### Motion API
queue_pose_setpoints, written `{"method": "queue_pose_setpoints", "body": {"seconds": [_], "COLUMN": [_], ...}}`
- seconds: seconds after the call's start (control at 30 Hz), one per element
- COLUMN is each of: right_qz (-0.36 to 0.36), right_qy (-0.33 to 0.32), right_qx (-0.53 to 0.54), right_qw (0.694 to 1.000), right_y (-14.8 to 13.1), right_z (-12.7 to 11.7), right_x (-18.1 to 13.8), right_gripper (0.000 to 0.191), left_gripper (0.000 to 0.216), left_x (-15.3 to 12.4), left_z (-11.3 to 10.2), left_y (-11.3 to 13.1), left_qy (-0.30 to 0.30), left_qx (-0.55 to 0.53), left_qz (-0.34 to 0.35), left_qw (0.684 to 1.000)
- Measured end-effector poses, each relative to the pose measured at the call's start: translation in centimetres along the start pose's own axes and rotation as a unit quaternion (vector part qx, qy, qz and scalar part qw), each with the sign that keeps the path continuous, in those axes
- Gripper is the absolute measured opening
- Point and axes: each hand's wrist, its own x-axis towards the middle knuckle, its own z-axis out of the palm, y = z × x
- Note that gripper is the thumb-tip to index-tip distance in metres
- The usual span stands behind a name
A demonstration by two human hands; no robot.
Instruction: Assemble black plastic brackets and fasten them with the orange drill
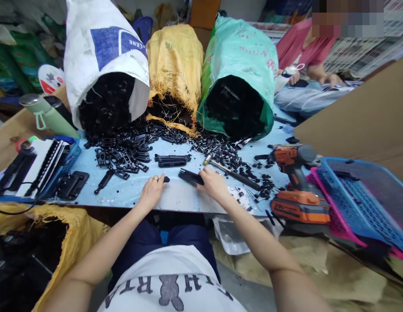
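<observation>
Your left hand [152, 190] pinches small black piece [166, 179]; right hand [213, 183] grips black bar [188, 176] at your 12 o'clock, over table [123, 193]. Keep bar steady, clear of hammer [237, 175] at right hand's 2 o'clock.

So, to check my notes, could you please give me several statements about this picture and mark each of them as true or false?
1. The right hand holds a long black part. True.
2. The left hand holds the hammer. False: the left hand has a small black piece at its fingertips; the hammer lies on the blue table.
3. The orange and black power tool stands to the right of the right hand. True.
4. Of the three large sacks at the back, the middle one is green. False: the yellow sack is in the middle; the green sack is on the right.
5. The white sack is open towards the person. True.
</observation>
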Motion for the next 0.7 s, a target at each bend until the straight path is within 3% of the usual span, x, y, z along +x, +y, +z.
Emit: {"method": "queue_pose_setpoints", "body": {"seconds": [0.1,0.23,0.37,0.57,0.7], "right_qz": [-0.083,-0.204,-0.111,-0.013,0.084], "right_qy": [0.01,0.024,0.041,0.034,0.029], "right_qx": [-0.1,-0.048,-0.008,0.128,0.008], "right_qw": [0.991,0.977,0.993,0.991,0.996], "right_y": [-2.1,-4.1,-4.8,-5.5,-6.6], "right_z": [1.3,3.9,5.2,4.8,4.7], "right_x": [-2.2,-4.2,-2.7,0.3,-0.2], "right_gripper": [0.017,0.021,0.043,0.042,0.043], "left_gripper": [0.036,0.036,0.035,0.037,0.037], "left_x": [-0.7,-1.2,-1.7,-1.8,-1.5], "left_z": [1.2,1.7,1.3,-0.7,-1.8], "left_y": [-0.3,-0.4,-0.5,1.0,2.5], "left_qy": [-0.011,-0.008,0.013,0.112,0.129], "left_qx": [0.008,-0.017,-0.075,-0.317,-0.384], "left_qz": [0.015,0.021,0.023,-0.023,-0.065], "left_qw": [1.0,1.0,0.997,0.942,0.912]}}
